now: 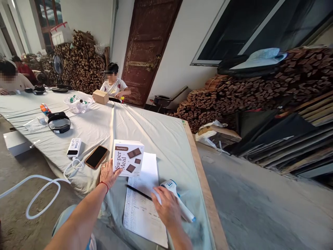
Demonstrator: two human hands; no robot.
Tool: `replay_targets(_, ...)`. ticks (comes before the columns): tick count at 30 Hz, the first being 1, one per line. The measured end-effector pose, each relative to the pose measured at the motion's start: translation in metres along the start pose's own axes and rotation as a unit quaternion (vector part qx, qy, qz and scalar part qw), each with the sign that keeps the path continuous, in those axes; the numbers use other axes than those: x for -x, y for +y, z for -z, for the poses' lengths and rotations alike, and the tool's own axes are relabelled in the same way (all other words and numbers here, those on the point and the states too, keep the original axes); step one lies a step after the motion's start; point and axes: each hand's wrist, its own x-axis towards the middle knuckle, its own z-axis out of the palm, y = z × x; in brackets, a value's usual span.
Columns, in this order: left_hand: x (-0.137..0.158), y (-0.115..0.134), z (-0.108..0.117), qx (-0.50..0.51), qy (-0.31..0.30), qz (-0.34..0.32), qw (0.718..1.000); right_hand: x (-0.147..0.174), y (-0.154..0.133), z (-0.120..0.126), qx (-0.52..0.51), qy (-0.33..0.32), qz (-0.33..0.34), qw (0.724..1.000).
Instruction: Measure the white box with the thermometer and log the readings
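Note:
My left hand (108, 173) holds the left edge of a white box (135, 149) printed "Su-per Meal" with brown squares, thumb across its front. The box stands at the top of an open notebook (140, 215) with handwritten pages, covering part of it. Over the notebook's right side is my right hand (168, 206), fingers stretched out and somewhat blurred, with nothing visible gripped. A black pen (137, 191) lies across the page just left of its fingers. Right beside that hand rests a white and blue infrared thermometer (186, 210), partly hidden by it.
A phone (96, 156) and a white power bank (74, 147) with a cable lie to the left. Farther off are a black headset (59, 122), a plastic bowl (78, 104) and a cardboard box (100, 97). A person (114, 83) sits across the table; its wooden edge (203, 180) runs along the right.

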Motion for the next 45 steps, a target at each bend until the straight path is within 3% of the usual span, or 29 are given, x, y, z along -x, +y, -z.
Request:
replay_targets(3,-0.001,0.001,0.001,-0.008,-0.012,0.004,1.0,0.0,-0.022,-0.009,-0.036,-0.049,0.067,0.996)
replay_targets(9,-0.007,0.011,0.013,-0.039,-0.027,0.006,0.999,-0.002,-0.024,0.007,-0.065,-0.107,0.005,0.992)
replay_targets(12,-0.011,0.013,0.012,-0.027,-0.041,-0.003,0.999,-0.009,-0.014,0.019,-0.17,0.007,-0.045,0.984)
replay_targets(14,-0.012,0.014,0.01,-0.025,-0.034,-0.01,0.999,-0.018,-0.015,0.026,-0.278,0.115,-0.112,0.947)
replay_targets(16,-0.012,0.015,0.01,-0.023,-0.027,-0.013,0.999,-0.03,-0.024,0.029,-0.394,0.16,-0.183,0.886)
replay_targets(18,-0.012,0.018,0.011,-0.024,-0.026,-0.011,0.999,-0.041,-0.038,0.027,-0.481,0.144,-0.218,0.837)
replay_targets(20,-0.011,0.02,0.013,-0.026,-0.03,-0.007,0.999,-0.047,-0.05,0.018,-0.517,0.099,-0.228,0.819)
replay_targets(23,-0.01,0.021,0.013,-0.025,-0.036,-0.003,0.999,-0.044,-0.057,-0.004,-0.493,0.047,-0.256,0.83)
replay_targets(27,-0.011,0.019,0.011,-0.028,-0.025,-0.013,0.999,-0.032,-0.052,-0.026,-0.426,0.076,-0.294,0.852)
replay_targets(35,-0.011,0.016,0.007,-0.021,-0.017,-0.016,1.0,-0.033,-0.054,-0.023,-0.375,0.052,-0.252,0.891)
replay_targets(45,-0.009,0.026,0.016,-0.027,-0.041,0.005,0.999,-0.034,-0.057,-0.024,-0.367,0.031,-0.244,0.897)
